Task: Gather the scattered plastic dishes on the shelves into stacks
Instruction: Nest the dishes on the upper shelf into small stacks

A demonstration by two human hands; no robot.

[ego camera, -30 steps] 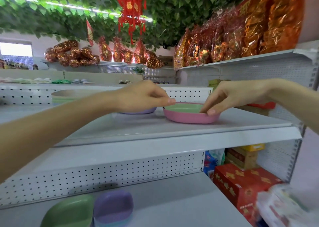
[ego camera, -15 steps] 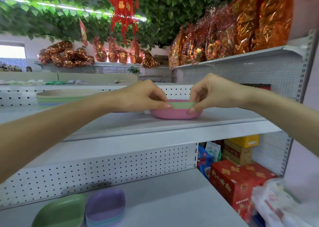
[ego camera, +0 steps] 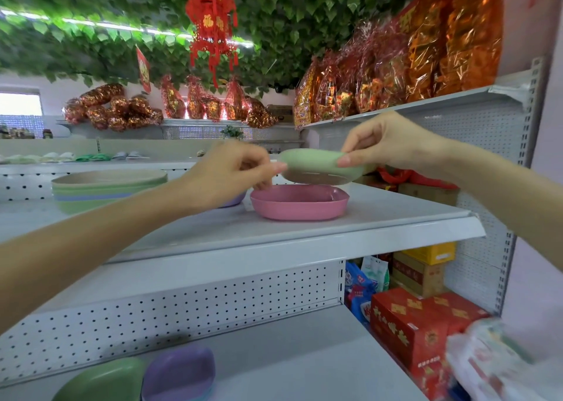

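Note:
A pale green plastic dish (ego camera: 316, 164) hangs in the air just above a pink dish (ego camera: 300, 202) that sits on the middle shelf (ego camera: 350, 227). My left hand (ego camera: 231, 175) pinches the green dish's left rim and my right hand (ego camera: 387, 144) pinches its right rim. Behind my left hand a purple dish (ego camera: 234, 201) peeks out on the same shelf. A stack of larger green, blue and beige dishes (ego camera: 100, 190) stands at the shelf's left. On the lower shelf lie a green dish (ego camera: 100, 381) and a purple dish (ego camera: 179, 373) on a stack.
Red cartons (ego camera: 420, 324) and packets fill the lower right. Red and gold wrapped goods (ego camera: 396, 65) crowd the upper shelf. A pegboard back panel (ego camera: 182, 312) rises behind the lower shelf. A blurred white bag (ego camera: 499, 358) sits at the bottom right corner.
Both hands took the green dish by its rims and lifted it out of the pink dish; it is now held above the pink one.

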